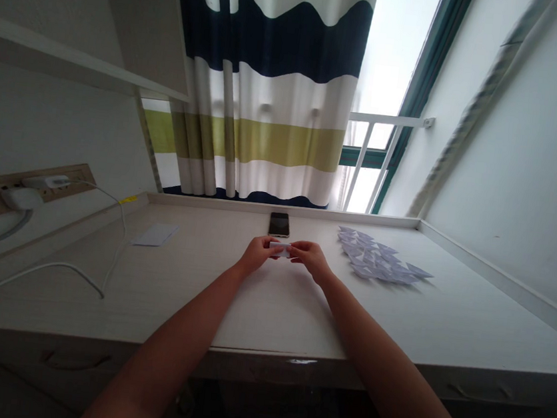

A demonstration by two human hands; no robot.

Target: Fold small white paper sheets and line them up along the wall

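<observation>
A small folded piece of white paper (280, 250) is held between my two hands, just above the middle of the desk. My left hand (256, 253) pinches its left end, and my right hand (309, 258) pinches its right end. The fingers cover both ends, so only the middle of the paper shows. Right behind my hands a dark phone (279, 224) lies on the desk. To the right of my right hand spreads a group of folded white paper pieces with pointed tips (378, 257). Farther left lie flat white sheets (155, 234).
The pale desk (188, 293) has a raised edge at the back and right. A white cable (71, 266) runs over its left side from a wall socket (34, 184). A striped curtain (290, 103) hangs behind, beside a window with a white rail (389, 120).
</observation>
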